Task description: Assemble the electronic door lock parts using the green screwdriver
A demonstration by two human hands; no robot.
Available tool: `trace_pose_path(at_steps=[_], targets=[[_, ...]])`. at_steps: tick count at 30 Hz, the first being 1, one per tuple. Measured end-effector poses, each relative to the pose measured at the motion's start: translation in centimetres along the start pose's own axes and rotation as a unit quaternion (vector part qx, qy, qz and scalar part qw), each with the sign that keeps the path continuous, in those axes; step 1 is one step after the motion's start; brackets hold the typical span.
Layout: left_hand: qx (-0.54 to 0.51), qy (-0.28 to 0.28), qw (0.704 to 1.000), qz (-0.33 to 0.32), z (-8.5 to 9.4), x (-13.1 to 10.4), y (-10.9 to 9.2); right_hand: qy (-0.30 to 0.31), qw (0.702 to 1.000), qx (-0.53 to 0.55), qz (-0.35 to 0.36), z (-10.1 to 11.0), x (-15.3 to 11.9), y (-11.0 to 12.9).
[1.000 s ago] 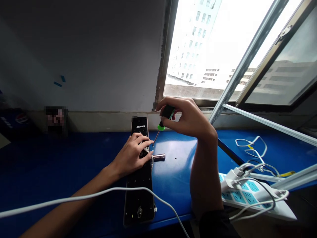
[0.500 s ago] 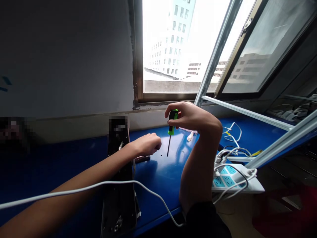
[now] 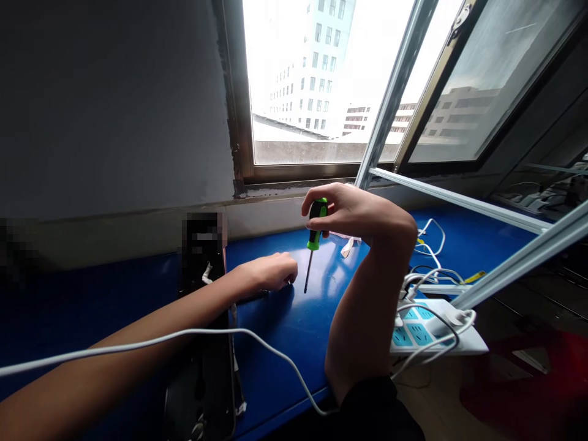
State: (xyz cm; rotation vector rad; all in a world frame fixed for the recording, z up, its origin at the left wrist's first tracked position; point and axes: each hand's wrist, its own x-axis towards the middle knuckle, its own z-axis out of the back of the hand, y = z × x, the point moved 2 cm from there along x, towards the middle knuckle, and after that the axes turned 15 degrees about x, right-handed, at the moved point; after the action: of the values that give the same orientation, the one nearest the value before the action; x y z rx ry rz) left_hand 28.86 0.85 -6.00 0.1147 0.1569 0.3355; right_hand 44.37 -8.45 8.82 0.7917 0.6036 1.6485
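Observation:
My right hand (image 3: 351, 211) grips the black and green handle of a screwdriver (image 3: 313, 240). Its dark shaft points down, the tip just above the blue tabletop (image 3: 271, 361). To the left of that tip, my left hand (image 3: 275, 271) is low at the table surface, its fingers curled and pressed together. Whatever is between those fingertips is hidden or too small to name. Under my left forearm lies a long black casing (image 3: 202, 367), with a bit of white material (image 3: 206, 274) on its upper part. A dark object is partly covered behind my left wrist.
A white cable (image 3: 184, 332) crosses in front of my left forearm. At right, a white and light-blue power strip (image 3: 416, 334) holds several plugs beside a metal frame (image 3: 459, 199). A pale scrap (image 3: 348, 247) lies beyond the screwdriver. A window stands behind the table.
My left hand has lowered its fingertips to where a small dark speck lay on the table; the speck is now covered. The screwdriver stays in my right hand. The view has shifted slightly.

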Motion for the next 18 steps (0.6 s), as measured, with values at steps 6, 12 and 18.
trace_pose_path(at_steps=[6, 12, 18], targets=[[0.002, -0.055, 0.998, 0.017, 2.1, -3.4, 1.5, 0.017, 0.998, -0.013, 0.058, -0.4, 0.0, 1.2], [-0.034, -0.26, 0.965, 0.033, 3.9, -11.6, 3.0, 0.032, 0.986, -0.012, 0.162, -1.4, 0.1, 2.8], [-0.036, -0.401, 0.911, 0.087, 1.1, -19.0, 3.7, 0.038, 0.968, 0.018, 0.248, -3.7, 0.7, 5.3]])
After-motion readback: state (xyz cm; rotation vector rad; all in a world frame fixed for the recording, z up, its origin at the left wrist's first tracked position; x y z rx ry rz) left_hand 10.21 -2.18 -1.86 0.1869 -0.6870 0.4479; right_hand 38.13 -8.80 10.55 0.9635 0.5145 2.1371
